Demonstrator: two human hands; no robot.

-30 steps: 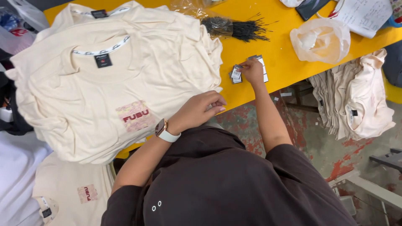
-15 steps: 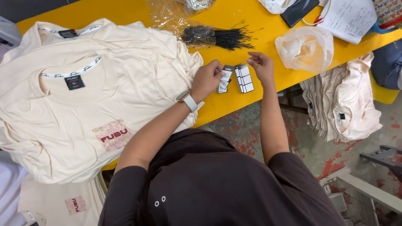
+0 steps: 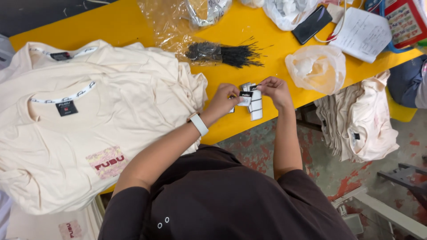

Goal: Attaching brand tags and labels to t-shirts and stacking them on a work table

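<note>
My left hand (image 3: 223,101) and my right hand (image 3: 275,91) meet over the front edge of the yellow table (image 3: 133,26). Between them they pinch a small stack of paper hang tags (image 3: 252,101), white with dark printed tops. The left fingers grip one tag on the left side; the right fingers hold the top of the stack. A white watch sits on my left wrist. To the left lies a pile of cream T-shirts (image 3: 80,133) with a red logo patch and a black neck label.
A bundle of black tag strings (image 3: 224,54) lies in clear plastic behind my hands. A white plastic bag (image 3: 316,67), a dark phone (image 3: 311,24) and papers (image 3: 362,33) sit at the right. More cream shirts (image 3: 360,120) hang off the table's right edge.
My left hand left the T-shirt pile and came right to the tags. Both hands now hold the tag stack together, lifted slightly off the table edge.
</note>
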